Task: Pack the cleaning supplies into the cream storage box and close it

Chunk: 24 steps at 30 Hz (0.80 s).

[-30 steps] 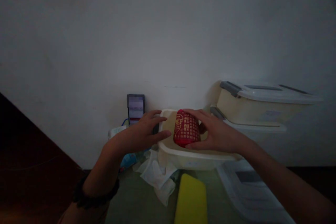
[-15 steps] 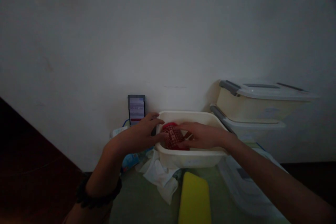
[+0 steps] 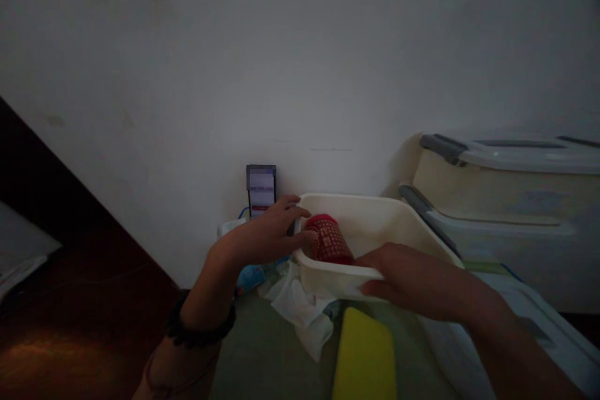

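Red canister point(image 3: 330, 240), one open bin point(image 3: 332, 281), two hands point(image 3: 269, 234) point(image 3: 412, 278)

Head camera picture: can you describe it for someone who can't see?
A red patterned cylinder lies in a cream bin, the left hand at the bin's left end and the right hand at its near rim. A yellow object lies in front.

I've got a phone point(image 3: 261, 190) standing upright, screen lit, in front of the pale wall point(image 3: 304, 62). Over on the right I see an upper storage box point(image 3: 497, 194), cream with a grey-trimmed lid, stacked on a lower storage box point(image 3: 506, 265). Down on the greenish tabletop point(image 3: 276, 356), here's crumpled white tissue point(image 3: 300, 315), a blue packet point(image 3: 250, 278) to its left, a yellow slab point(image 3: 365, 356) to its right! Far left, I catch dark reddish floor point(image 3: 94, 312).
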Tool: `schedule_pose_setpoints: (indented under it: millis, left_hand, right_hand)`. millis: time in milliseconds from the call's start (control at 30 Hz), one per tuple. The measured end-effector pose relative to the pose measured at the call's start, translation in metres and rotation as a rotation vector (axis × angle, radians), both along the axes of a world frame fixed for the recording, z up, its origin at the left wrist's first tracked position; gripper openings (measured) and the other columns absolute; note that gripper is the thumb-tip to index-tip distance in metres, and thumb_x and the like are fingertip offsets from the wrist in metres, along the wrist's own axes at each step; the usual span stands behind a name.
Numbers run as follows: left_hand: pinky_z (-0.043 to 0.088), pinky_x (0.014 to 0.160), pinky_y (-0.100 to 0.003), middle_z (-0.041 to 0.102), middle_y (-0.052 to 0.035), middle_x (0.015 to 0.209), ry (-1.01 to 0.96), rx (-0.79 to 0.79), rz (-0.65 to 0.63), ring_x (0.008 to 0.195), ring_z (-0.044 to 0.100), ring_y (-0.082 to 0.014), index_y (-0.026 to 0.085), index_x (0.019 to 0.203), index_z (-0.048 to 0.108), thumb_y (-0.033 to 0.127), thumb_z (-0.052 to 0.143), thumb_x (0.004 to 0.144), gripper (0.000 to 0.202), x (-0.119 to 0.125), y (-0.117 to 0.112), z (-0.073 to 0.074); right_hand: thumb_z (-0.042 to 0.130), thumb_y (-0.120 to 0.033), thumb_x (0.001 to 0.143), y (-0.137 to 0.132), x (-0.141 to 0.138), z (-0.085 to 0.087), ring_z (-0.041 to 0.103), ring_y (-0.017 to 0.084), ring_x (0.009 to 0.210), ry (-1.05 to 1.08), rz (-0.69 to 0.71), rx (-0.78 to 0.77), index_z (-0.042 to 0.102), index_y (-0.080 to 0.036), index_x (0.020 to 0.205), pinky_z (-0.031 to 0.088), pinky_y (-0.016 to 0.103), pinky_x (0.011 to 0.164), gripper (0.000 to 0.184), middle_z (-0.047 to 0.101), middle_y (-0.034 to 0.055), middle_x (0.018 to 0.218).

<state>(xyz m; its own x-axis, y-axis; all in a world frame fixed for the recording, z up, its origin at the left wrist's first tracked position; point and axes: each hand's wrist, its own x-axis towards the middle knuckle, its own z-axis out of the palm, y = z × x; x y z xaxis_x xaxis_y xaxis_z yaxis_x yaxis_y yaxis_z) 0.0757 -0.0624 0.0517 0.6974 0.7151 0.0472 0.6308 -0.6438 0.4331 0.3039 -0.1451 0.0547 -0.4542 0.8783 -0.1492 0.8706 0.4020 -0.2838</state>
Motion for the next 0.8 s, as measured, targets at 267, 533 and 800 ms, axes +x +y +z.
schedule_pose_setpoints:
  millis: [267,533,800]
  left_hand:
    - [0.046,0.095,-0.038,0.036,-0.0185,0.141,-0.044,-0.008,0.006,0.121,0.049,-0.0257,0.014,0.128,0.048,0.051,0.040,0.091,0.053,-0.005,-0.002,0.006]
    - [0.040,0.104,-0.037,0.035,-0.0118,0.144,-0.241,0.139,-0.038,0.133,0.035,-0.0233,0.020,0.127,0.048,0.041,0.042,0.093,0.041,-0.007,-0.007,0.017]
    - [0.046,0.098,-0.037,0.037,-0.0117,0.141,-0.337,0.205,-0.046,0.128,0.041,-0.0229,0.020,0.122,0.052,0.035,0.047,0.092,0.033,-0.007,-0.006,0.020]
  right_hand:
    - [0.053,-0.025,0.086,0.005,0.012,0.002,0.067,0.031,0.087,-0.120,-0.035,0.030,0.072,-0.021,0.096,0.048,0.042,0.075,0.021,0.073,0.0114,0.089]
    - [0.047,-0.026,0.090,0.009,0.024,0.011,0.069,0.027,0.086,0.021,0.024,0.146,0.071,-0.029,0.097,0.049,0.037,0.073,0.025,0.075,0.0044,0.095]
    - [0.048,-0.027,0.089,0.011,0.027,0.009,0.070,0.026,0.086,0.022,-0.016,0.278,0.070,-0.032,0.106,0.050,0.035,0.076,0.029,0.075,0.0040,0.096]
